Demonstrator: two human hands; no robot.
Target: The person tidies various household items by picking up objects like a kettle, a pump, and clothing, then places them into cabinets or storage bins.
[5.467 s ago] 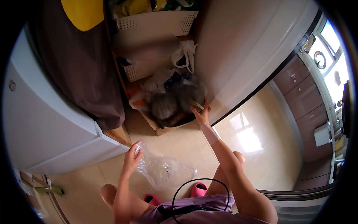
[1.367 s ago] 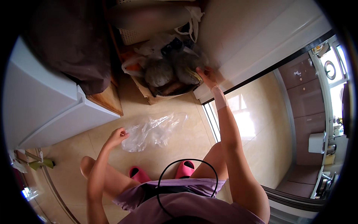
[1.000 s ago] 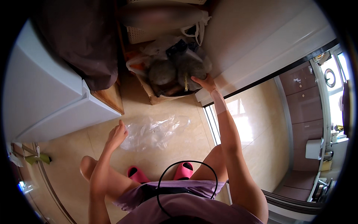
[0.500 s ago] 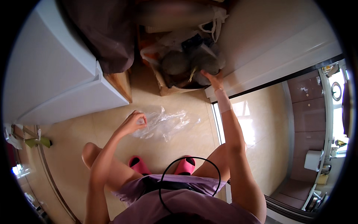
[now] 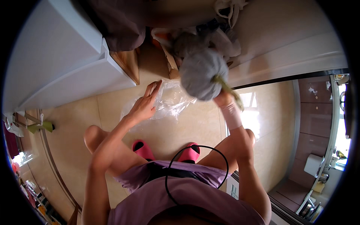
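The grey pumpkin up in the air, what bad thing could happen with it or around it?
The grey pumpkin might slip and drop, since only the right hand holds it up.

The clear plastic bag is spread out in front of the pink slippers, so a foot could perhaps slide if it stepped there.

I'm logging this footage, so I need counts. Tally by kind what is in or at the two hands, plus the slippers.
Pumpkin, in the right hand: 1
Clear plastic bag, at the left hand: 1
Pink slippers: 2
Total: 4
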